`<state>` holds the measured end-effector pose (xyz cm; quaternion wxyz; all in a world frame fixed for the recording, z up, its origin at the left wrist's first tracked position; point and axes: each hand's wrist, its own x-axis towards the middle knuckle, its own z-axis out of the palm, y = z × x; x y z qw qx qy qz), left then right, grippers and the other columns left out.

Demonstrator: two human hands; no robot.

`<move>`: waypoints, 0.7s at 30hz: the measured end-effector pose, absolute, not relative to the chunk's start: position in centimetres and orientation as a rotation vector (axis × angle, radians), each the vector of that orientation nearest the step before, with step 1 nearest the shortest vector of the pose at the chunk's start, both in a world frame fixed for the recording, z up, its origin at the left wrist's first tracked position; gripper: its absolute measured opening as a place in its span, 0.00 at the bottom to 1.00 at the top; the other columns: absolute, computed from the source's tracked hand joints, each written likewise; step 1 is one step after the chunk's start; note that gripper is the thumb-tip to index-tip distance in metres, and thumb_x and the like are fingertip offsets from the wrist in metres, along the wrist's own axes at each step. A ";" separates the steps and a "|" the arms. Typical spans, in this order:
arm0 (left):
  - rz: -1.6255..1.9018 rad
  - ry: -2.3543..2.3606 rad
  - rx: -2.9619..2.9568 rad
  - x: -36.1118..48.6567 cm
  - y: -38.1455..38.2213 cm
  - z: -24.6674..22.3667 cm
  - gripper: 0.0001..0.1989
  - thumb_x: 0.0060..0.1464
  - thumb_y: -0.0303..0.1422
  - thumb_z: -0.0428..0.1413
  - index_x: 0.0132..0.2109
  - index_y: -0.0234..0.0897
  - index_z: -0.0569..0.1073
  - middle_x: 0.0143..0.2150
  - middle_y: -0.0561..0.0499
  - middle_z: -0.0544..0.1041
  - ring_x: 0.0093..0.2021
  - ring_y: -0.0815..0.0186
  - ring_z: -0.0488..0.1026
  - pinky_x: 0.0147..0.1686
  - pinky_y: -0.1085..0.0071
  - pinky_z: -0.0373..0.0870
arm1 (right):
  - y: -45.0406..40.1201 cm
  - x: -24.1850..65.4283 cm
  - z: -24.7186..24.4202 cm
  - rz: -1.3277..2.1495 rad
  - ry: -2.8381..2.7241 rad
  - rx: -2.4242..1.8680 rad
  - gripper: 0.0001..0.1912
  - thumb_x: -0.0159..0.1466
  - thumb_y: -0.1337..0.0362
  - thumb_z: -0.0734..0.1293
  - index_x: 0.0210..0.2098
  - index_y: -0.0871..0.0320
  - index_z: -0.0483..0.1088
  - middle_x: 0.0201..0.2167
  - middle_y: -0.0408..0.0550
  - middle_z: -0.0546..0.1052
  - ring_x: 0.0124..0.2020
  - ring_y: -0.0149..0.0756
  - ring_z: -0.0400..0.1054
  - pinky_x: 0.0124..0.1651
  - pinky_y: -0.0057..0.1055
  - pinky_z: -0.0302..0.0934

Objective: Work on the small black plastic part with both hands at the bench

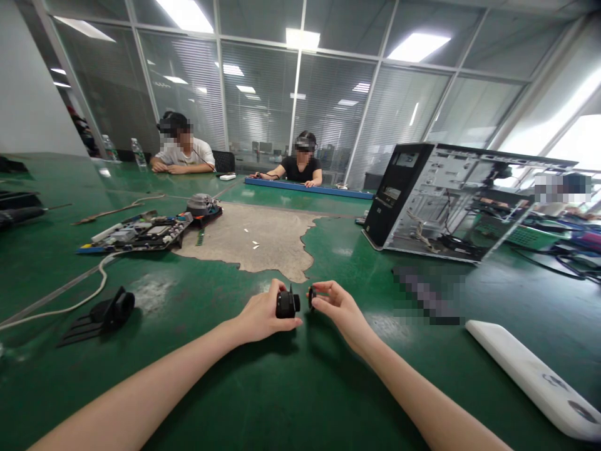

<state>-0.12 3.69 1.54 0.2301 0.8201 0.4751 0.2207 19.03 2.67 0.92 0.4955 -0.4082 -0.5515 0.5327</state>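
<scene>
In the middle of the head view, my left hand (263,313) is closed around a black cylindrical piece (285,304), which looks like a lens or knob with a stepped end facing right. A thin upright tab sticks up from it. Just to the right, my right hand (335,307) pinches a small black disc (312,299) by its edge between thumb and fingers. A narrow gap separates the disc from the cylindrical piece. Both hands are above the green tabletop (282,401). The exact kind of both black parts is not clear.
An opened computer case (422,200) stands at right, near a long white casing (530,376). Left are a circuit board (145,232), a black slotted part (106,313) and a pale cable (94,291). A ragged bare patch (263,235) marks the table. Two people sit across.
</scene>
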 end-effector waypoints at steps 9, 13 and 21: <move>0.707 1.225 2.392 0.2 3.4 1.0 0.28 0.39 0.49 0.56 0.43 0.38 0.56 0.33 0.51 0.69 0.33 0.59 0.70 0.32 0.68 0.62 | 2.4 17.5 0.8 1.471 -1.400 -0.974 0.17 0.47 0.63 0.71 0.35 0.57 0.64 0.33 0.43 0.70 0.35 0.32 0.66 0.38 0.30 0.58; 0.738 1.209 2.341 0.1 3.5 1.0 0.28 0.39 0.48 0.57 0.43 0.38 0.56 0.34 0.51 0.69 0.33 0.59 0.70 0.33 0.67 0.62 | 2.1 17.7 1.0 1.446 -1.428 -0.947 0.18 0.48 0.62 0.71 0.36 0.56 0.64 0.36 0.44 0.71 0.37 0.33 0.65 0.41 0.32 0.58; 0.711 1.145 2.306 -0.1 3.5 1.1 0.28 0.40 0.48 0.56 0.43 0.40 0.54 0.36 0.51 0.68 0.33 0.61 0.70 0.33 0.68 0.62 | 1.8 17.5 1.1 1.426 -1.431 -0.928 0.13 0.51 0.58 0.68 0.32 0.56 0.63 0.34 0.42 0.71 0.35 0.32 0.66 0.39 0.31 0.59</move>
